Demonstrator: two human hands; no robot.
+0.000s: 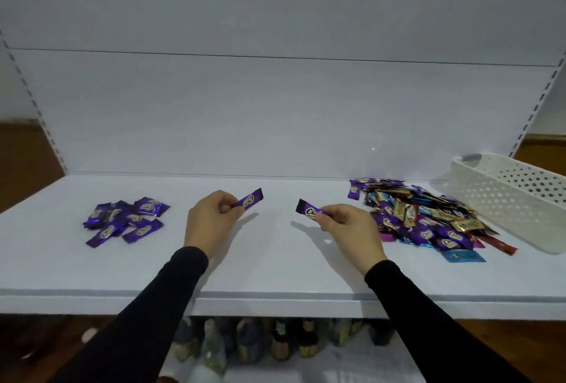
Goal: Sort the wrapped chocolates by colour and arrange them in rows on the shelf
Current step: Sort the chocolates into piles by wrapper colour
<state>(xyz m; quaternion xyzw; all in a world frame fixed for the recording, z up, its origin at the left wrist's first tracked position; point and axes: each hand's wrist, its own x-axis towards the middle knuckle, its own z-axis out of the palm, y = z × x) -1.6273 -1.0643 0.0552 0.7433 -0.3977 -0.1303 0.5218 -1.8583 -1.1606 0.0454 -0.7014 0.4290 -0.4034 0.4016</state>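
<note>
My left hand (pixel 211 220) pinches one purple wrapped chocolate (pixel 249 197) above the middle of the white shelf (pixel 275 260). My right hand (pixel 349 229) pinches a second purple chocolate (pixel 309 209) a little to the right of it. A loose heap of purple chocolates (pixel 125 220) lies on the shelf's left side. On the right lies a mixed pile (pixel 428 220) of purple, blue, gold, red and pink wrappers.
A white perforated plastic basket (pixel 514 199) stands at the far right of the shelf, beside the mixed pile. Below the shelf's front edge several bottles (pixel 275 343) stand on a lower level. White back panel (pixel 275 107) closes the rear.
</note>
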